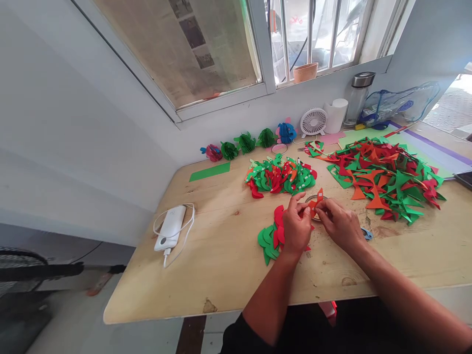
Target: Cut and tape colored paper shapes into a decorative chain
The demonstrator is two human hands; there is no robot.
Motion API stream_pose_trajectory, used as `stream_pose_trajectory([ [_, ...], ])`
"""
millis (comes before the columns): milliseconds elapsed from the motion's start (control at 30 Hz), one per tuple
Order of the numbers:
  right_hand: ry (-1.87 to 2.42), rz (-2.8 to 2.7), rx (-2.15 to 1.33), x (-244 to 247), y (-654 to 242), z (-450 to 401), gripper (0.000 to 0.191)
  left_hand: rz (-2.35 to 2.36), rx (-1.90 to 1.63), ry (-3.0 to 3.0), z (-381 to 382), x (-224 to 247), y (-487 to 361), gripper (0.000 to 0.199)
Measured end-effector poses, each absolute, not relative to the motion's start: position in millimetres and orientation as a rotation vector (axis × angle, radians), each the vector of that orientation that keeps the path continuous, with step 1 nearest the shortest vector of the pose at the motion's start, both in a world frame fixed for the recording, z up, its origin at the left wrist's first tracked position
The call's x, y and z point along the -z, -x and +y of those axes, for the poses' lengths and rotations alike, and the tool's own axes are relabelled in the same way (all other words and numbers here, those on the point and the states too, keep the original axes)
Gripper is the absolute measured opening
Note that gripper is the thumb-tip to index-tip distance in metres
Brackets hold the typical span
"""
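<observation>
My left hand (298, 226) and my right hand (339, 223) meet over the wooden table. Between their fingertips is a small orange paper piece (312, 204) with a pale square on it, pinched from both sides. Just behind the fingers lies a round ring-shaped item (324, 216), partly covered by the hands. Beside my left hand is a small pile of green and red paper cutouts (269, 241). A second pile of green, red and orange cutouts (282, 174) lies behind my hands. Blue-handled scissors (367, 234) show partly beside my right hand.
A large heap of paper scraps (387, 177) covers the right side. A white power bank (172, 227) with a cable lies left on the table (206, 265). Along the wall stand folded paper figures (246, 142), a small fan (313, 122) and a glass bottle (356, 103).
</observation>
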State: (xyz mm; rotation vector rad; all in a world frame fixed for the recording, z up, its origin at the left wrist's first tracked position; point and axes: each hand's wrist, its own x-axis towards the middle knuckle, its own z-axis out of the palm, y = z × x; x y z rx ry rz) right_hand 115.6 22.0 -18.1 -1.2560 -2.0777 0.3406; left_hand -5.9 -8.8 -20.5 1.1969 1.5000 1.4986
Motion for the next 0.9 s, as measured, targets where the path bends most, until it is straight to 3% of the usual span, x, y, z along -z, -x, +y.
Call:
stream_pose_trajectory([
  [900, 1.304, -1.907, -0.485, 10, -115, 20, 0.023, 1.369, -1.566, -0.864, -7, 13, 6, 0.043],
])
